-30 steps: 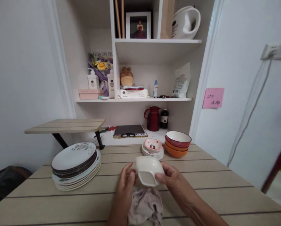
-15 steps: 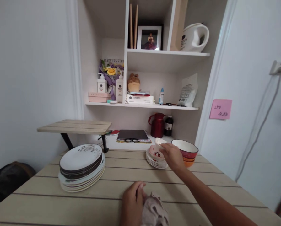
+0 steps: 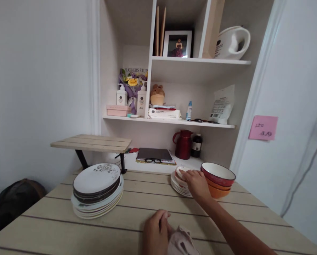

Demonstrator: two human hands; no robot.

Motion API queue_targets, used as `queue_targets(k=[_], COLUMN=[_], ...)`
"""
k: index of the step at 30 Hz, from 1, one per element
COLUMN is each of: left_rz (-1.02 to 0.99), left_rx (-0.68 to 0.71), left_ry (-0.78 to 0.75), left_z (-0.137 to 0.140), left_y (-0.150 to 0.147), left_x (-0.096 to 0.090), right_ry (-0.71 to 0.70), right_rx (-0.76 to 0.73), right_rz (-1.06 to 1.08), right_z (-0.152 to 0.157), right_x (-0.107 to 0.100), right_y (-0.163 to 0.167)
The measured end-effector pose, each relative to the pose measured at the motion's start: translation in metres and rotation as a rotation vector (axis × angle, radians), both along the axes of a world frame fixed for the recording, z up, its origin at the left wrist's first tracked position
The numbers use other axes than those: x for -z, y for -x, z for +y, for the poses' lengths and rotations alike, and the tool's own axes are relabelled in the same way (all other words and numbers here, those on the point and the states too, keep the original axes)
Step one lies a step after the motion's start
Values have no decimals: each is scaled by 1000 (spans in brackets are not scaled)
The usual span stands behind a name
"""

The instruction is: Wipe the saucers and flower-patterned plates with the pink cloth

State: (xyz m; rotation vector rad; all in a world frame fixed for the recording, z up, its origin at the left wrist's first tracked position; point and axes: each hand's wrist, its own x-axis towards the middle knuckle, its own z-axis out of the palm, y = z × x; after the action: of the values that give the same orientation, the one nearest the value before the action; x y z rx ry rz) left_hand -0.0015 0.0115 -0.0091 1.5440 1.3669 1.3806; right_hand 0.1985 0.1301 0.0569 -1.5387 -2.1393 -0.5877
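Observation:
My right hand (image 3: 197,183) reaches over a small white bowl (image 3: 181,170), fingers closed at its right rim. That bowl sits low in a pinkish small bowl (image 3: 180,180), which rests on a stack of small white plates (image 3: 175,186). My hand hides the right side of this pile. Nearer the front of the table, my left hand (image 3: 157,230) is closed, with a crumpled beige cloth (image 3: 182,242) coming out at its right side. Just right of my right hand stand stacked larger bowls, a red one (image 3: 219,177) over orange ones (image 3: 219,192).
A tall stack of dinner plates (image 3: 97,180) stands at the left, before a small raised wooden stand (image 3: 94,142). Behind are a closed laptop (image 3: 154,153), glasses (image 3: 153,160), a red jug (image 3: 183,145) and a dark bottle (image 3: 197,146). Shelves (image 3: 192,123) rise above.
My right hand has lowered the small white bowl from a tilted position into the pinkish bowl. My left hand stays by the cloth. The view has shifted slightly left.

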Motion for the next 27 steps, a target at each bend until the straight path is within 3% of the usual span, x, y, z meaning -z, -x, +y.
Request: queue_targets(k=[14,24,26,27], left_rz=[26,-4,-16,-25], left_rx=[32,39,47,52], left_ry=[67,78,79,80], left_z=[-3,-3,-3,-3], left_y=[3,3,4,4], left_x=[-13,-12,-11,-10], right_ry=[-4,-21,68,179], right_rx=[-9,-6,-108,-198], right_rz=[16,142,315,413], right_z=[-3,-19,-35,-46], right_x=[29,13,3,-3], right_y=[-4,6,13,17])
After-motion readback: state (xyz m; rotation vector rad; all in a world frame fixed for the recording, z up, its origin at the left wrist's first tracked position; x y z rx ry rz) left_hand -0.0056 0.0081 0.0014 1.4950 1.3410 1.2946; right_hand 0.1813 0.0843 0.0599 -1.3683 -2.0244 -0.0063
